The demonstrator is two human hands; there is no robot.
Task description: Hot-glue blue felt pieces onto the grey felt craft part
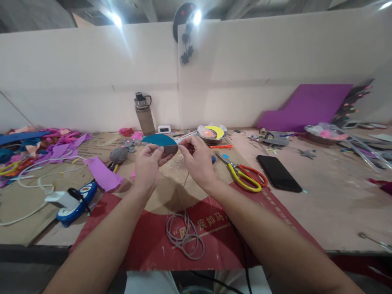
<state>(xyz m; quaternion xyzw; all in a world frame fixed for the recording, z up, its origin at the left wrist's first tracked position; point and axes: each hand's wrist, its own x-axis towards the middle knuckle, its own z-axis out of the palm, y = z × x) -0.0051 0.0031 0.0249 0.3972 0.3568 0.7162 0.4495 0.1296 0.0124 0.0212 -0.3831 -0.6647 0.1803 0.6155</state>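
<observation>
Head view, centre of the frame: a teal piece (159,140) with a grey layer (170,150) along its lower edge is up in the air above the bench (330,212). The left hand (147,164) is closed on it, thumb on the near face and fingers curled behind, probably so the thin, soft layers lie together without sagging. The right hand (197,158) is drawn into a near pinch by the right end of that edge; whether its fingertips grip the edge or something finer, I cannot tell. Bringing both hands in close likely steadies the rim.

At lower centre, a loosely coiled cord (185,237) lies on a red sheet (143,241), which perhaps shields the surface. Yellow-handled scissors (245,179) and a red-handled pair (260,175) rest right of centre beside a phone (278,173), seemingly put within easy reach.
</observation>
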